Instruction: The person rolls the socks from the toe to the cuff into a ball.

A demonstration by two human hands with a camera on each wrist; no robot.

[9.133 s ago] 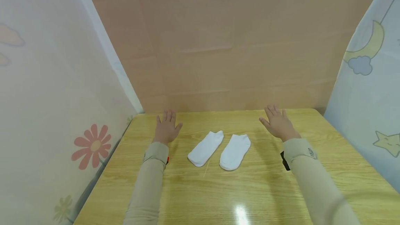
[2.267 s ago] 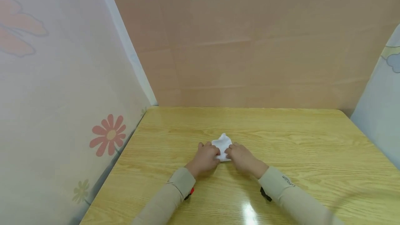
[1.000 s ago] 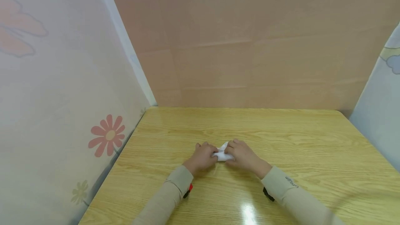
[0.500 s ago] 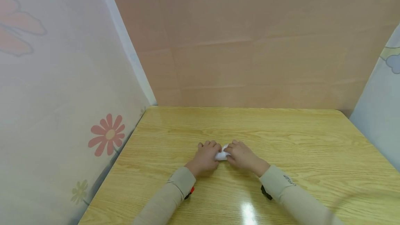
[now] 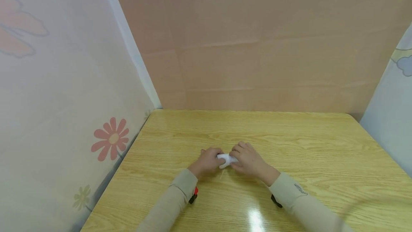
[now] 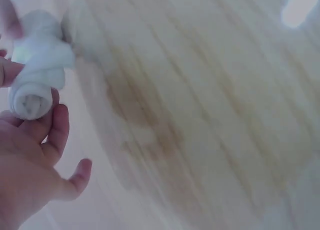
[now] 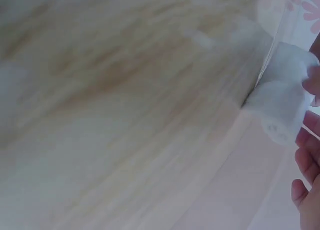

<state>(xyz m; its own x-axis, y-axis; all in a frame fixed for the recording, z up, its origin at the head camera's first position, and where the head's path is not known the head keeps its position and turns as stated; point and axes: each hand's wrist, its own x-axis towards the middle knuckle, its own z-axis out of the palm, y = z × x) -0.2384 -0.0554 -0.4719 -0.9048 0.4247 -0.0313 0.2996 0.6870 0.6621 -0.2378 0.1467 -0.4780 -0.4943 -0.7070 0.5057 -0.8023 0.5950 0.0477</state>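
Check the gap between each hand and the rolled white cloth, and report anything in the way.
Nothing visible is in the way. The left hand and right hand both grip the rolled white cloth directly, from opposite sides, with no other object showing between them.

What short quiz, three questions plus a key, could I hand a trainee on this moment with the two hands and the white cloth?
1. Multiple choice: in what form is the white cloth?
A) Spread flat
B) Rolled up
C) Hanging at full length

2. True or false: the left hand and the right hand both grip the cloth.

3. Fill in: in the head view, the red flower print is on the ____ side.

Key: 1. B, its coiled end shows in the left wrist view; 2. True; 3. left.
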